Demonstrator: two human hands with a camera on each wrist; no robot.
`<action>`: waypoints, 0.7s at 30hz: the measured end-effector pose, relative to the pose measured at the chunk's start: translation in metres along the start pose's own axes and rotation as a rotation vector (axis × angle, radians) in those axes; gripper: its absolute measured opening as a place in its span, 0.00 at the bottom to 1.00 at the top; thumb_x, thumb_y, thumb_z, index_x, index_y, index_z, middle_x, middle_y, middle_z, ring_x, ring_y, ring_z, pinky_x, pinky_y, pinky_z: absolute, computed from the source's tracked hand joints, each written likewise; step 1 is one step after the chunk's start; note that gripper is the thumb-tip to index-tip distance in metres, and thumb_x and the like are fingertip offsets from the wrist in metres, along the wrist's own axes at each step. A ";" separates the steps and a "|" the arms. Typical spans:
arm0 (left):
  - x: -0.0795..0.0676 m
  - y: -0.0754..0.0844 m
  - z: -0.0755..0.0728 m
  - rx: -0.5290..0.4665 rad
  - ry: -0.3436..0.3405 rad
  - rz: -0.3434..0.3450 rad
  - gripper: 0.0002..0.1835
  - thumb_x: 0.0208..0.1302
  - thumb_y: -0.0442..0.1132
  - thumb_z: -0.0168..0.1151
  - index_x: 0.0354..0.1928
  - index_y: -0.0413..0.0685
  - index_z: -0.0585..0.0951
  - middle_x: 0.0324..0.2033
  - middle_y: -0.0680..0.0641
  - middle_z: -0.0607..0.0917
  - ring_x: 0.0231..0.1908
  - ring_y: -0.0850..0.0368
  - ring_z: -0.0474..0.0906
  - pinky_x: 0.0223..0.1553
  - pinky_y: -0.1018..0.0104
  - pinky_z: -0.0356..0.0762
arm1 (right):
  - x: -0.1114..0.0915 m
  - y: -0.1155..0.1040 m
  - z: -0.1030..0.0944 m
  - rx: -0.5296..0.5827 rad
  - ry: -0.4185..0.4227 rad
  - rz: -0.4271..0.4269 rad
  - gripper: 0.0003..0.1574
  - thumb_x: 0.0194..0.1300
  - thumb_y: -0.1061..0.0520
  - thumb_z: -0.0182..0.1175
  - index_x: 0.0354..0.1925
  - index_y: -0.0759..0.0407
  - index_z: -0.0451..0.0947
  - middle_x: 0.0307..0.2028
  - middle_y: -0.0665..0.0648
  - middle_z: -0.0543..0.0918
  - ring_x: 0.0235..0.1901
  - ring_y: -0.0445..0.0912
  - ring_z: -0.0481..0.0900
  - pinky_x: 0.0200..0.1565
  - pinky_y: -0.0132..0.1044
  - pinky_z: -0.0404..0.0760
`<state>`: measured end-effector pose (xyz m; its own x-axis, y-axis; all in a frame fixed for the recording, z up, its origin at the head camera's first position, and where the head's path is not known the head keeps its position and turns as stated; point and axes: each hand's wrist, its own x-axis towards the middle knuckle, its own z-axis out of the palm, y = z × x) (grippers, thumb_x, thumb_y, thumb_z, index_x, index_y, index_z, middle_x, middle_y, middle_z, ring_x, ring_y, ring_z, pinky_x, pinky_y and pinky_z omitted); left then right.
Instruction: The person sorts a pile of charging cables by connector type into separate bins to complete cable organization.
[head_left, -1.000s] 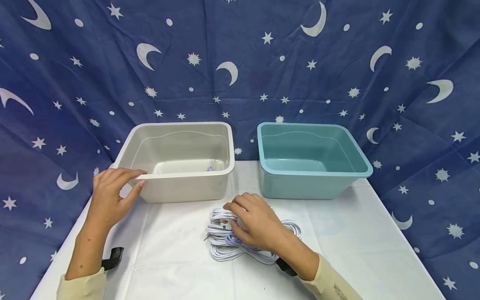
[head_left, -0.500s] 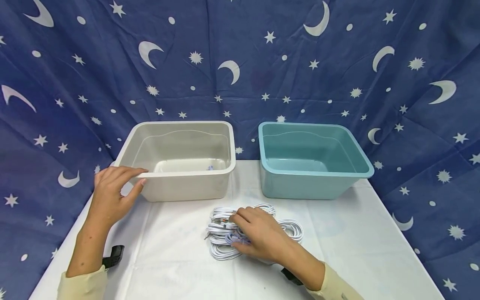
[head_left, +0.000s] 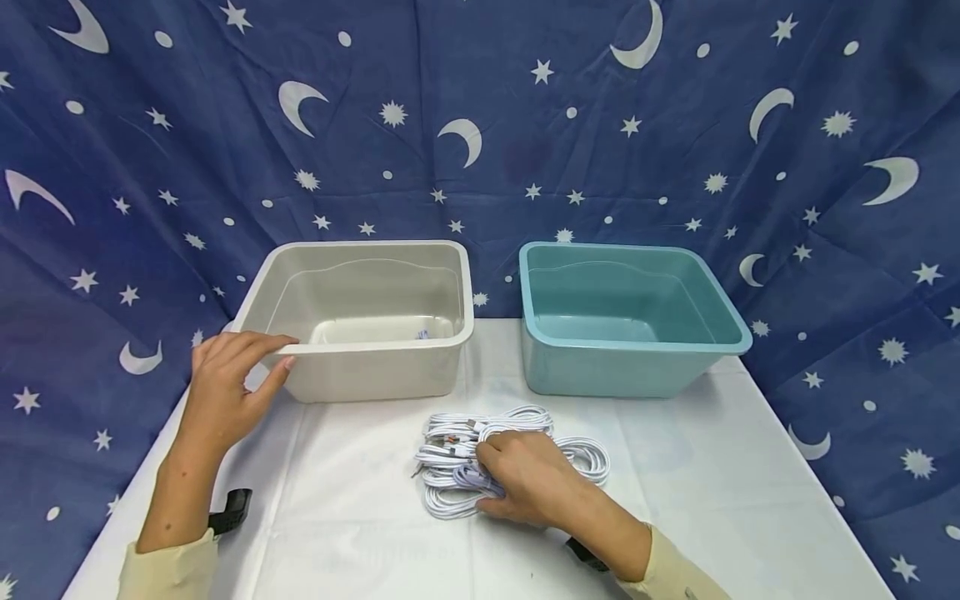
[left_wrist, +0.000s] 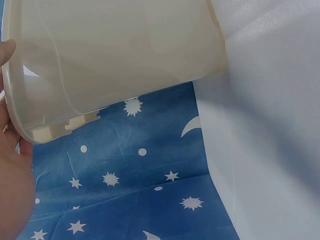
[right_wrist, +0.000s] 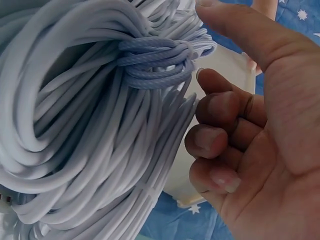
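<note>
At the near left corner of an off-white plastic bin (head_left: 367,375), my left hand (head_left: 225,396) holds the rim, thumb outside and fingers over the edge. The left wrist view shows the same grip from below the rim (left_wrist: 12,100). A pile of coiled white cables (head_left: 450,504) lies on the table before the bins, with my right hand (head_left: 528,479) at its near right side. In the right wrist view the fingers are bent beside the coils (right_wrist: 100,165), with the thumb spread away and nothing between them. A lavender coiled cord (right_wrist: 155,62) sits among the white loops.
A teal bin (head_left: 607,371) stands right of the off-white one. Something small and bluish (head_left: 422,334) lies inside the off-white bin. A white cloth (head_left: 360,517) covers the table, and a blue curtain (head_left: 517,150) with moons and stars hangs behind and at the sides.
My right hand has moved slightly right and toward me over the cables, uncovering the coils at the back of the pile. The left hand keeps its hold on the bin rim.
</note>
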<state>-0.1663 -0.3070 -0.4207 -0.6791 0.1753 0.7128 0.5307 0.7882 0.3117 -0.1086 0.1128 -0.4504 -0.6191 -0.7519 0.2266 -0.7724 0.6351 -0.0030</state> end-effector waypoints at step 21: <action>-0.001 0.000 0.000 -0.003 0.011 0.011 0.16 0.63 0.36 0.74 0.53 0.50 0.90 0.43 0.46 0.89 0.49 0.45 0.77 0.62 0.45 0.58 | 0.000 -0.002 0.014 -0.169 0.102 -0.072 0.18 0.47 0.50 0.77 0.27 0.50 0.75 0.24 0.45 0.76 0.25 0.42 0.79 0.22 0.37 0.75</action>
<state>-0.1659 -0.3074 -0.4213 -0.6677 0.1769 0.7231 0.5395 0.7843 0.3063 -0.1091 0.1086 -0.4636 -0.5390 -0.7800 0.3178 -0.7740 0.6075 0.1784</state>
